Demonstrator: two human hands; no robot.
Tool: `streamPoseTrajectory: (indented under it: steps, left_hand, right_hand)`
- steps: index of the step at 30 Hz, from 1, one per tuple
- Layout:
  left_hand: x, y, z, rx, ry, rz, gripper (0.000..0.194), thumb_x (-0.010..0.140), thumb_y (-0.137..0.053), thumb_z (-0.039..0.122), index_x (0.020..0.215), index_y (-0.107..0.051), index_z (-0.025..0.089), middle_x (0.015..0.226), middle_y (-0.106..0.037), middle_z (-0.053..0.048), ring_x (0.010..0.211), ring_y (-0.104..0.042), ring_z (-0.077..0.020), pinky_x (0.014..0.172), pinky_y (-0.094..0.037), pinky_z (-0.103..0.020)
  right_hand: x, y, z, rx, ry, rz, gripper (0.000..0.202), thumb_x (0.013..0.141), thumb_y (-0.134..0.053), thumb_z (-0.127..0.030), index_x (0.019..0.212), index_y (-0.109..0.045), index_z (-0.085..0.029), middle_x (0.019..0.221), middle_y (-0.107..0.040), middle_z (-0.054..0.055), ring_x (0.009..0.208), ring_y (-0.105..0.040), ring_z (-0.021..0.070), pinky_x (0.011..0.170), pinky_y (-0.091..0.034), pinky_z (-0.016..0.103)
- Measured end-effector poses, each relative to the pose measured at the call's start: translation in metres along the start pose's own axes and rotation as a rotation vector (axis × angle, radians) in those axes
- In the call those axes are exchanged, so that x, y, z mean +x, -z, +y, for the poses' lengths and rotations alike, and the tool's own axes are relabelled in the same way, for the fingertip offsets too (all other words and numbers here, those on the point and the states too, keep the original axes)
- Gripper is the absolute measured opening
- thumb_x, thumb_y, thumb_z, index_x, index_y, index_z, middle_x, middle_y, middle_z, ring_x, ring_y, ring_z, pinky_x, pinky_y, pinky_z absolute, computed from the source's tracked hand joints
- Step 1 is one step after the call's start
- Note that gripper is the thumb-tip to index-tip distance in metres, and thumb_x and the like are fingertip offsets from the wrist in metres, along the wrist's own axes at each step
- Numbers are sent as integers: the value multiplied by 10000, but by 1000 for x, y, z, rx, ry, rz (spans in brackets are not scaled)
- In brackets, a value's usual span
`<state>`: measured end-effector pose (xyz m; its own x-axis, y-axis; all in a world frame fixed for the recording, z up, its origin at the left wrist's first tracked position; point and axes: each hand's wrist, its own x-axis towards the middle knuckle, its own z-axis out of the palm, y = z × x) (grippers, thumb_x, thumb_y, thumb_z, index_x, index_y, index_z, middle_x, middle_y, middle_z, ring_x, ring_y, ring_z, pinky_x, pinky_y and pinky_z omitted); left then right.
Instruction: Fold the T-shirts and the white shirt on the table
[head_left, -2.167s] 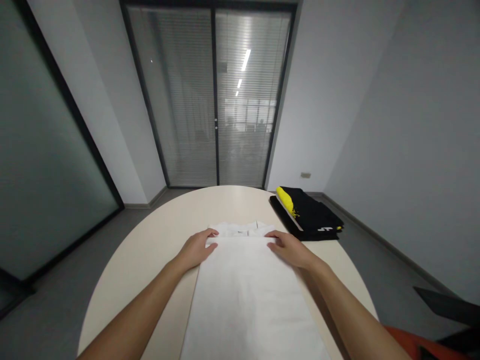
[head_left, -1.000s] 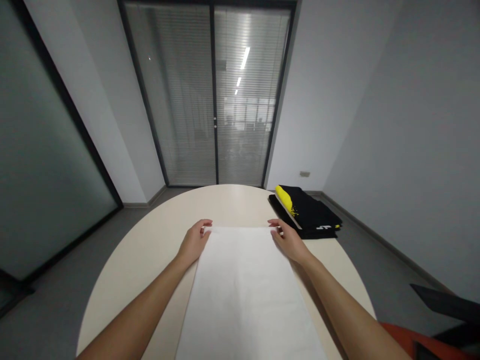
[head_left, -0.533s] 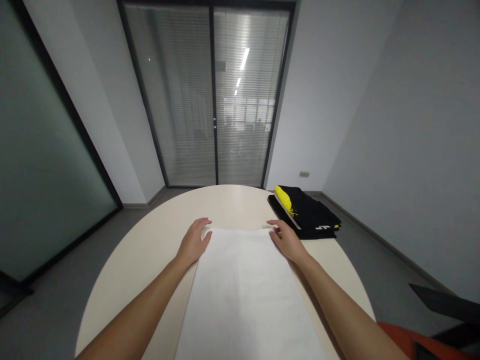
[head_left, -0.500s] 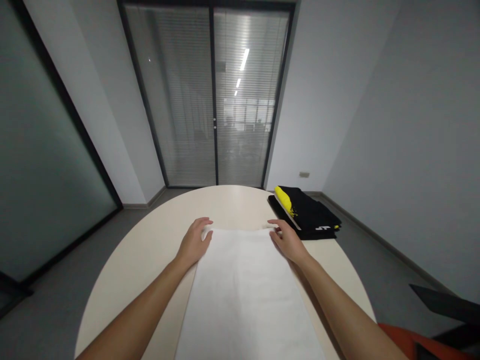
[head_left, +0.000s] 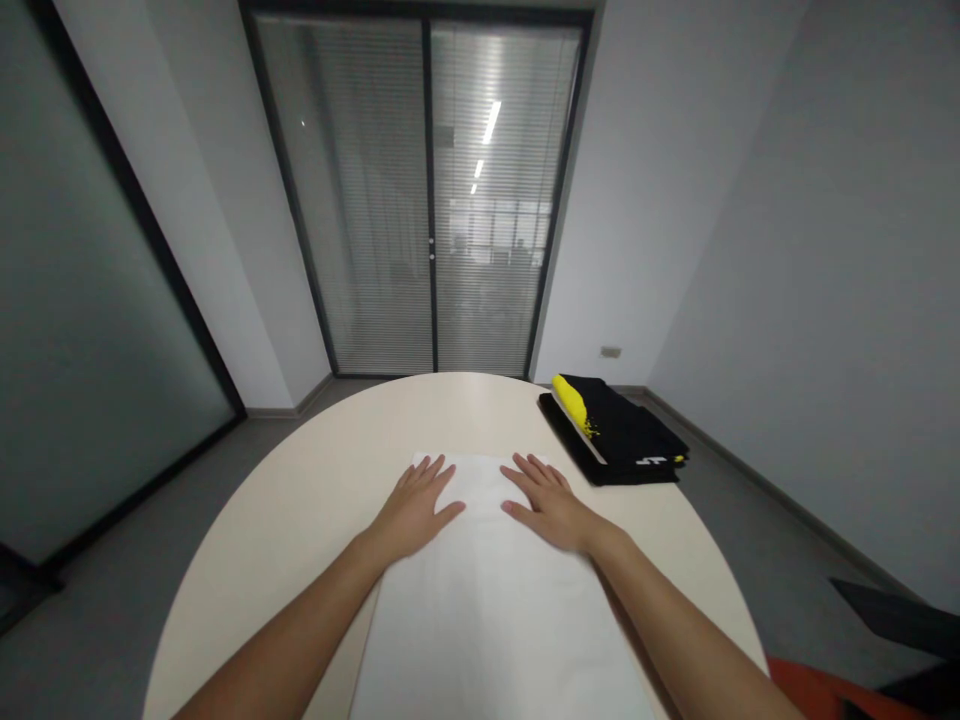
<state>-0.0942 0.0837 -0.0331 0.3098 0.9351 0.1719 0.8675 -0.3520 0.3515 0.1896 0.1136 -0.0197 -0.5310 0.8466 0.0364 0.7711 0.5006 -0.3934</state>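
A long white cloth [head_left: 487, 600] lies flat on the round table in front of me and runs off the bottom of the view. My left hand [head_left: 416, 508] rests on its far left corner, palm down, fingers and thumb spread. On the far right corner my right hand [head_left: 551, 505] lies the same way, fingers apart. Between the two hands the cloth's far edge shows. Neither hand grips anything.
A stack of folded black clothes [head_left: 626, 425] with a yellow print sits at the table's far right. The round cream table [head_left: 300, 500] has its edge visible all round the far side. At lower right stands a red and black chair [head_left: 817, 690].
Both hands have left the cloth's far corners, where their fingers were curled at the edge, and moved inward and nearer. They now lie flat and spread on the cloth.
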Motion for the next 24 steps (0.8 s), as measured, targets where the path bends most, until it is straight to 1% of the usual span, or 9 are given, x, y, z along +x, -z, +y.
streamPoseTrajectory:
  steps: [3,6,8,11,12,14,20,22,24]
  left_hand:
    - [2,6,7,42,14,50,577,957,-481,528,1433,-509,202,1556,-397,-152,1459,-321,-345,1185,-219,-546]
    - [-9,10,23,29,-62,43,534,976,-453,497,1431,-516,225,1540,-432,-130,1434,-371,-324,1184,-246,-518]
    - [-19,10,34,-18,-129,-44,599,960,-456,565,1490,-440,285,1592,-349,-93,1477,-280,-347,1190,-230,-542]
    - [-28,7,43,-58,-168,-174,686,924,-466,649,1535,-337,365,1650,-183,-43,1512,-67,-400,1188,-178,-611]
    - [-27,6,43,-61,-165,-191,693,921,-465,659,1537,-328,373,1656,-151,-39,1509,-26,-409,1186,-161,-626]
    - [-23,4,41,-68,-157,-195,690,926,-450,664,1538,-325,370,1658,-132,-43,1508,-8,-413,1187,-141,-637]
    - [-5,0,33,-52,-149,-153,674,940,-432,658,1534,-341,352,1655,-164,-46,1513,-40,-396,1196,-150,-615]
    - [-4,0,34,-35,-151,-149,662,951,-419,645,1536,-339,345,1656,-158,-38,1517,-45,-381,1205,-149,-595]
    - [-5,1,35,-15,-152,-138,624,974,-388,617,1529,-359,335,1651,-186,-29,1520,-82,-357,1213,-154,-564]
  right_hand:
    - [5,3,1,-35,-37,57,754,903,-420,-729,1517,-406,-291,1650,-177,94,1517,-114,351,1198,-106,566]
    - [-3,8,-6,-59,-56,93,734,896,-441,-724,1497,-438,-304,1648,-185,102,1510,-124,375,1179,-114,599]
    - [-11,10,-12,-33,-47,56,729,899,-436,-722,1517,-395,-338,1656,-158,77,1515,-99,374,1176,-115,608]
    - [-19,8,-20,15,-96,-69,772,900,-393,-744,1562,-276,-363,1664,-97,43,1520,-18,379,1178,-81,628]
    - [-19,6,-21,18,-116,-97,780,902,-376,-749,1568,-253,-362,1664,-83,36,1519,5,378,1180,-64,632]
    - [-15,4,-19,10,-127,-105,780,906,-358,-752,1571,-243,-362,1664,-73,26,1519,25,370,1186,-38,629]
    - [6,-2,2,4,-42,-9,718,936,-362,-707,1547,-333,-330,1661,-132,56,1524,-48,347,1200,-87,602]
    - [10,-5,7,16,-17,68,685,947,-401,-658,1519,-400,-282,1646,-203,88,1520,-109,339,1206,-126,581]
    - [11,-8,9,45,6,181,635,952,-450,-580,1474,-466,-218,1602,-313,127,1500,-216,311,1210,-200,524]
